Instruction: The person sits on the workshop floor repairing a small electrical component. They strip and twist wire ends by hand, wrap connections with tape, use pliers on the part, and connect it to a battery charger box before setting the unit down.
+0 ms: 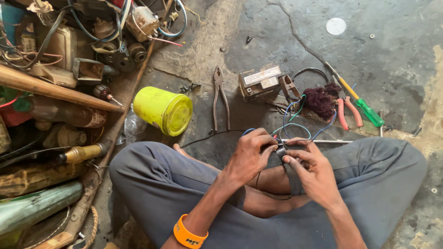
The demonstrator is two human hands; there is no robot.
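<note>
Head view looks straight down on a person sitting cross-legged on the concrete floor (pixel 277 27), both hands meeting just above the lap. Left hand (pixel 249 154) curls over from the left, its fingers pressed together around a small dark part (pixel 280 151). Right hand (pixel 311 173) comes in from the other side, thumb and forefinger pinching the same dark part at its lower edge. So the piece sits right between the two grips, touching both and held up off the legs, close to the eyes where fine work is easiest to see.

Coloured wires (pixel 295 127), blue, green and black, run from that part up and away towards a small boxy battery (pixel 260 82) on the floor beyond the knees. My guess is that the leads stay slack so the part can be turned freely. A thin metal rod (pixel 318 141) lies just past the right hand's fingers.

Tools lie fanned within arm's reach: grey pliers (pixel 220 99) beside the battery, red-handled pliers (pixel 346 110) and a green-handled screwdriver (pixel 364 107) to the right, near a dark maroon tuft of fibre (pixel 319 100). A yellow tin (pixel 164 110) lies tipped on its side by the left knee. Off to the left, a heap of old motors and scrap parts (pixel 92 50) is piled well apart from the work. An orange wristband (pixel 189 236) circles the left forearm.
</note>
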